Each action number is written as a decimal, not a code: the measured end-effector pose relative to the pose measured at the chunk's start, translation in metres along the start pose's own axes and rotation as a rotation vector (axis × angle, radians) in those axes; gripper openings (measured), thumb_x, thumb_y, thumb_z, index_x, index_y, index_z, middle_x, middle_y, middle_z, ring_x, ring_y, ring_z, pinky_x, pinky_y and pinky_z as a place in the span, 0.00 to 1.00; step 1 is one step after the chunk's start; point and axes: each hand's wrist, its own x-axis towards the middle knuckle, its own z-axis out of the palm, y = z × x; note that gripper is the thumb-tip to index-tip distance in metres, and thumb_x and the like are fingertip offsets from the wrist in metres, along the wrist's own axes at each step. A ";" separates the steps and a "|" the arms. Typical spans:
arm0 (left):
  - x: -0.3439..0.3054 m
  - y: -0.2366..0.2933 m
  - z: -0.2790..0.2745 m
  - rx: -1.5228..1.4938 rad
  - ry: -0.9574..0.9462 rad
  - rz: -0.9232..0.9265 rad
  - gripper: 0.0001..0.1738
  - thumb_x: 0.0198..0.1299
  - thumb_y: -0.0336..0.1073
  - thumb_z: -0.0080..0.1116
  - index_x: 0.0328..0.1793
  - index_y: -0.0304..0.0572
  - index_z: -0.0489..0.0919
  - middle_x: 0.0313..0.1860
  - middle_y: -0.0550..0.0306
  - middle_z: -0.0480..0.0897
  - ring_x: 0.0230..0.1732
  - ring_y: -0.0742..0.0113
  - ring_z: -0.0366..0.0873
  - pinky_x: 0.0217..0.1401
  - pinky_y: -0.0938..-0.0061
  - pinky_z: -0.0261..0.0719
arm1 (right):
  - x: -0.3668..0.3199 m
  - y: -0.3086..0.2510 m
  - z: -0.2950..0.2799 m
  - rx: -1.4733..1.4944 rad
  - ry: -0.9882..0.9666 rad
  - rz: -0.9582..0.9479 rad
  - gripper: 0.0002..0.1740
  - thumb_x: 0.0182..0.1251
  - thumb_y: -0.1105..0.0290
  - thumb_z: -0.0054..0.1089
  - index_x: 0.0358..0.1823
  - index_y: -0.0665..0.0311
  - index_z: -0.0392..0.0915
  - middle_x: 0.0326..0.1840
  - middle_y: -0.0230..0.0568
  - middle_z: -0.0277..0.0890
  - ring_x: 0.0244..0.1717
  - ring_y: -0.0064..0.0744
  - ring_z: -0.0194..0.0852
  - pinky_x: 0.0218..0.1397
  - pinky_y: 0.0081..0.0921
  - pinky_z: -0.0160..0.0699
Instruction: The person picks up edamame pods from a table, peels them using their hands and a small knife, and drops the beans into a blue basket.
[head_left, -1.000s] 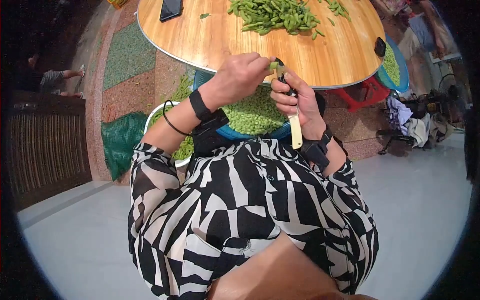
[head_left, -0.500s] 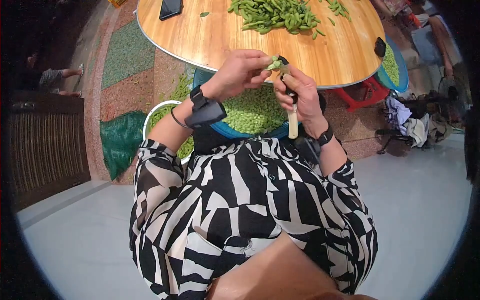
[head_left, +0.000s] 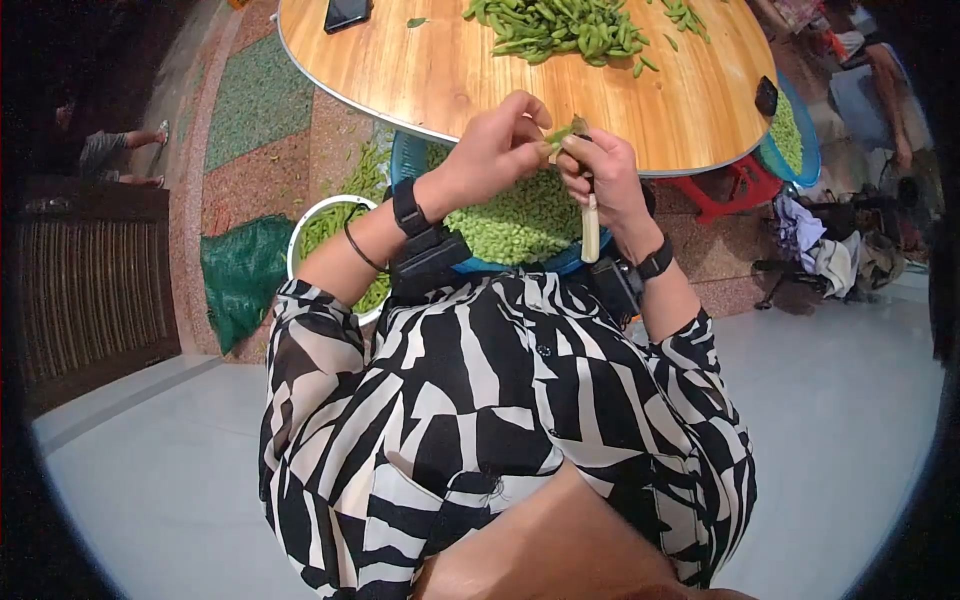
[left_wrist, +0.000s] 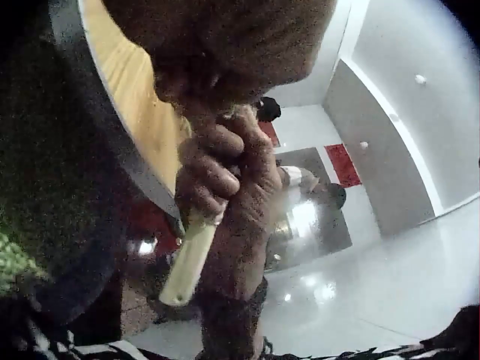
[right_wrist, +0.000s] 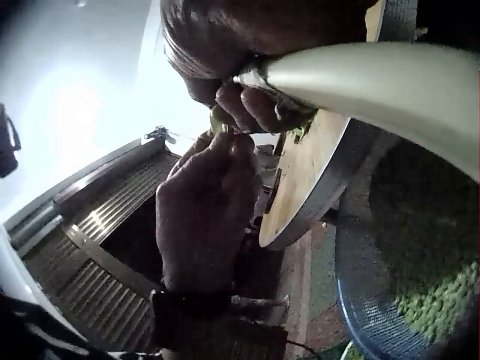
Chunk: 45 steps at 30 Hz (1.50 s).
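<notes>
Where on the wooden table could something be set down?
The table is bare between the small leaf and the near edge, and between the pod pile and the black object at the right rim. It is crowded at the pile and where the left hand and right hand meet.

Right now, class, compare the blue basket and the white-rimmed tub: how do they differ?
The blue basket holds loose, shelled green beans; the white-rimmed tub holds whole green pods.
The blue basket looks wider than the white-rimmed tub.
The blue basket sits partly under the table's edge; the white-rimmed tub is left of it.
Both are partly hidden.
</notes>
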 end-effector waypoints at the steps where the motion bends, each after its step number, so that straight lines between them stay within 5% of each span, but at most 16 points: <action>1: -0.001 -0.001 0.000 0.196 0.007 0.144 0.13 0.58 0.24 0.56 0.49 0.36 0.69 0.28 0.53 0.80 0.27 0.63 0.80 0.26 0.74 0.74 | 0.000 0.000 -0.001 0.104 -0.022 0.067 0.06 0.68 0.69 0.53 0.37 0.63 0.73 0.21 0.28 0.66 0.13 0.13 0.57 0.12 0.12 0.54; 5: -0.006 0.001 0.002 0.481 -0.008 0.498 0.14 0.55 0.23 0.57 0.48 0.38 0.72 0.28 0.46 0.78 0.28 0.48 0.79 0.28 0.67 0.75 | 0.007 0.002 -0.008 0.171 -0.009 0.160 0.05 0.67 0.70 0.51 0.34 0.62 0.71 0.19 0.27 0.61 0.12 0.14 0.55 0.11 0.13 0.53; 12: -0.004 -0.021 0.001 0.749 -0.048 0.690 0.11 0.56 0.25 0.56 0.46 0.40 0.74 0.32 0.48 0.79 0.28 0.51 0.79 0.27 0.67 0.75 | 0.009 0.010 -0.015 0.441 -0.129 0.362 0.05 0.66 0.71 0.50 0.31 0.60 0.68 0.20 0.26 0.61 0.12 0.14 0.52 0.10 0.14 0.54; 15: -0.004 -0.021 0.004 0.435 0.023 0.459 0.11 0.56 0.25 0.55 0.46 0.39 0.75 0.33 0.53 0.80 0.29 0.60 0.80 0.26 0.71 0.75 | 0.003 0.004 -0.004 0.223 0.011 0.200 0.05 0.66 0.71 0.50 0.31 0.61 0.68 0.20 0.27 0.61 0.13 0.15 0.54 0.11 0.14 0.55; 17: -0.005 -0.015 0.004 -0.326 -0.050 -0.139 0.08 0.55 0.26 0.56 0.43 0.37 0.76 0.33 0.59 0.81 0.31 0.71 0.80 0.29 0.77 0.75 | 0.003 0.007 -0.011 0.208 -0.013 0.133 0.05 0.67 0.72 0.50 0.32 0.63 0.69 0.20 0.28 0.63 0.13 0.15 0.57 0.13 0.14 0.55; 22: -0.006 -0.032 -0.008 0.017 -0.108 0.164 0.07 0.56 0.29 0.59 0.39 0.34 0.79 0.32 0.65 0.81 0.30 0.78 0.76 0.36 0.84 0.74 | -0.001 0.005 -0.016 -0.088 0.077 -0.054 0.04 0.68 0.73 0.49 0.33 0.64 0.69 0.22 0.29 0.65 0.14 0.13 0.57 0.13 0.13 0.55; 25: -0.007 -0.022 -0.007 0.049 0.006 0.029 0.09 0.57 0.31 0.60 0.42 0.34 0.80 0.32 0.64 0.81 0.30 0.79 0.76 0.34 0.83 0.74 | 0.002 0.008 -0.009 -0.179 0.047 -0.079 0.04 0.67 0.72 0.51 0.33 0.64 0.70 0.21 0.29 0.65 0.14 0.13 0.57 0.14 0.12 0.54; 27: -0.006 -0.019 -0.005 -0.218 0.083 -0.116 0.11 0.58 0.32 0.63 0.44 0.34 0.80 0.31 0.63 0.81 0.29 0.79 0.76 0.30 0.83 0.74 | 0.002 0.011 -0.004 -0.247 0.007 -0.097 0.04 0.67 0.71 0.52 0.35 0.64 0.72 0.22 0.28 0.67 0.14 0.13 0.59 0.15 0.12 0.55; 34: -0.028 -0.003 -0.026 -0.358 0.018 -0.375 0.06 0.60 0.29 0.60 0.42 0.34 0.79 0.30 0.61 0.79 0.25 0.77 0.74 0.25 0.82 0.72 | 0.010 0.025 0.023 -0.816 -0.053 -0.393 0.11 0.56 0.69 0.67 0.29 0.65 0.72 0.20 0.27 0.66 0.24 0.16 0.62 0.26 0.20 0.62; 36: -0.039 -0.001 -0.037 -0.290 0.031 -0.368 0.05 0.60 0.28 0.59 0.40 0.35 0.79 0.28 0.61 0.78 0.24 0.77 0.73 0.24 0.83 0.70 | 0.011 0.028 0.036 -0.827 -0.065 -0.325 0.16 0.56 0.66 0.68 0.29 0.68 0.70 0.19 0.32 0.66 0.24 0.21 0.62 0.27 0.23 0.64; 38: -0.050 0.002 -0.053 -0.124 0.016 -0.449 0.05 0.59 0.29 0.60 0.40 0.36 0.79 0.28 0.63 0.78 0.26 0.76 0.74 0.25 0.82 0.70 | 0.014 0.035 0.042 -0.968 -0.107 -0.411 0.22 0.55 0.59 0.67 0.36 0.71 0.69 0.22 0.48 0.71 0.24 0.31 0.73 0.27 0.31 0.69; 41: -0.070 0.004 -0.081 0.335 -0.052 -0.292 0.02 0.54 0.27 0.59 0.32 0.37 0.79 0.23 0.60 0.79 0.25 0.69 0.78 0.27 0.75 0.74 | 0.012 0.027 0.045 -0.853 -0.171 -0.419 0.21 0.60 0.60 0.63 0.40 0.71 0.68 0.23 0.46 0.73 0.24 0.31 0.73 0.27 0.32 0.70; 42: -0.074 0.013 -0.097 0.804 -0.133 -0.145 0.01 0.50 0.26 0.57 0.28 0.36 0.78 0.26 0.49 0.81 0.27 0.54 0.80 0.31 0.65 0.77 | 0.016 0.025 0.037 -0.851 -0.167 -0.425 0.21 0.60 0.60 0.63 0.40 0.71 0.68 0.23 0.46 0.73 0.24 0.31 0.73 0.27 0.32 0.70; 44: -0.083 0.007 -0.125 1.319 -0.346 -0.277 0.02 0.48 0.25 0.55 0.25 0.36 0.76 0.26 0.42 0.79 0.30 0.43 0.78 0.33 0.57 0.76 | 0.026 0.023 0.007 -0.650 -0.037 -0.469 0.12 0.68 0.66 0.53 0.44 0.68 0.70 0.26 0.35 0.65 0.19 0.25 0.63 0.22 0.21 0.66; 45: -0.075 0.007 -0.126 1.321 -0.348 -0.277 0.02 0.48 0.25 0.55 0.25 0.36 0.76 0.26 0.42 0.79 0.30 0.43 0.78 0.33 0.57 0.76 | 0.027 0.017 -0.005 -0.647 -0.036 -0.469 0.12 0.68 0.66 0.53 0.44 0.68 0.70 0.26 0.35 0.65 0.19 0.25 0.63 0.22 0.21 0.66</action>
